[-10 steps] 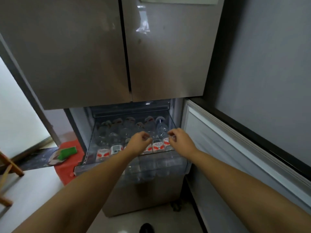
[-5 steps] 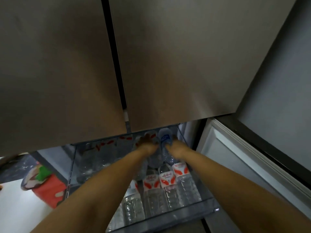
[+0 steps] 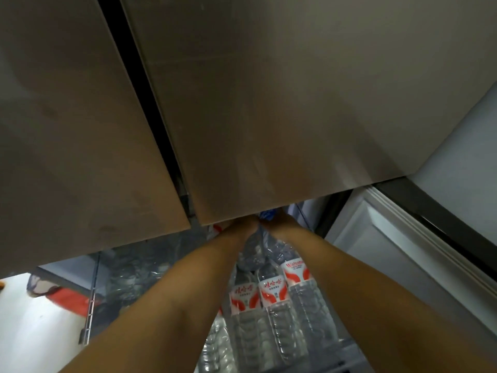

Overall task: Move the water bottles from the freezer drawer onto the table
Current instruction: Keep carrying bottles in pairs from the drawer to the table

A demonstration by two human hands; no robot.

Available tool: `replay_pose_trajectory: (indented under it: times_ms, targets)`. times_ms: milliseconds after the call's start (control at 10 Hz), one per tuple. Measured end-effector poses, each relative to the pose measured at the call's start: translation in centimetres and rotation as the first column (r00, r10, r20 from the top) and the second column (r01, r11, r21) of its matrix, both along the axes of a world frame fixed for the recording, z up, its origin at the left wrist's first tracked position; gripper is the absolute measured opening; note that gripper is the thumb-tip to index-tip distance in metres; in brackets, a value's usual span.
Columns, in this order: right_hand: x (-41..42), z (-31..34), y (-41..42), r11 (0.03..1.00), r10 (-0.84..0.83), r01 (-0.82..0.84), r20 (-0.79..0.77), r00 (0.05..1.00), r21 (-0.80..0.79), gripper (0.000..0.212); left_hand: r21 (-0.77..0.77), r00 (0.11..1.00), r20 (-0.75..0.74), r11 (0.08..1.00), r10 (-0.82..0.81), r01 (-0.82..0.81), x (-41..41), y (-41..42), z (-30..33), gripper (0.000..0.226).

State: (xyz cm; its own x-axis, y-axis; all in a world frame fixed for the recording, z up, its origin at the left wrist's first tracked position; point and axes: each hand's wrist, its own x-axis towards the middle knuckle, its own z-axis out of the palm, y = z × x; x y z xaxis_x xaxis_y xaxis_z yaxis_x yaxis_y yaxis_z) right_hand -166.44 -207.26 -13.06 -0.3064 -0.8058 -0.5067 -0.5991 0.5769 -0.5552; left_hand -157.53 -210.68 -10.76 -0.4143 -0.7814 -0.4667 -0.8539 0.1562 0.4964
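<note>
Several clear water bottles (image 3: 272, 294) with red-and-white labels lie side by side in the open freezer drawer (image 3: 344, 341). Both my arms reach deep into the drawer between them. My left hand (image 3: 240, 225) and my right hand (image 3: 280, 221) sit at the far end of the row, on either side of a bottle with a blue cap (image 3: 266, 214). The lower edge of the fridge doors hides the fingers of both hands, so their hold is not visible.
Two closed grey fridge doors (image 3: 269, 103) fill the upper view and hang over the drawer. The open freezer door (image 3: 390, 254) with its white liner stands at the right. A red object (image 3: 67, 297) lies on the pale floor at the left.
My head has moved closer and lower, so the fridge doors now cover more of the view. Both hands have gone further back into the drawer and their fingers have slipped behind the door edge.
</note>
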Motion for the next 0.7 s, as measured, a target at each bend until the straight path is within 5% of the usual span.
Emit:
replay_pose_trajectory:
  times_ms: [100, 200, 300, 400, 500, 700]
  targets:
    - [0.2, 0.3, 0.8, 1.000, 0.021, -0.019, -0.128, 0.992, 0.012, 0.071, -0.166, 0.990, 0.133, 0.986, 0.052, -0.029, 0.8, 1.6, -0.3, 0.044]
    - [0.8, 0.6, 2.4, 0.993, 0.118, -0.104, -0.316, 0.942, 0.061, 0.073, -0.214, 0.935, 0.212, 0.947, 0.285, -0.241, 1.0, 3.6, 0.0, 0.055]
    - [1.0, 1.1, 4.0, 0.982, 0.183, -0.156, -0.363, 0.914, 0.103, 0.070, -0.191, 0.932, 0.231, 0.952, 0.281, -0.240, 0.9, 5.1, 0.1, 0.048]
    - [0.7, 1.5, 6.1, 0.999, 0.021, -0.009, -0.269, 0.963, 0.044, 0.085, -0.164, 0.952, 0.161, 0.958, 0.260, -0.234, 1.2, 7.2, -0.1, 0.048]
    - [0.5, 1.5, 8.4, 0.998, 0.031, -0.021, -0.176, 0.984, 0.058, 0.105, -0.252, 0.922, 0.128, 0.912, 0.364, -0.325, 1.6, 9.5, 0.0, 0.061]
    - [0.5, 1.4, 12.3, 0.998, 0.013, -0.006, -0.127, 0.992, 0.057, 0.114, -0.337, 0.916, 0.178, 0.897, 0.360, -0.287, 1.7, 13.8, -0.3, 0.096]
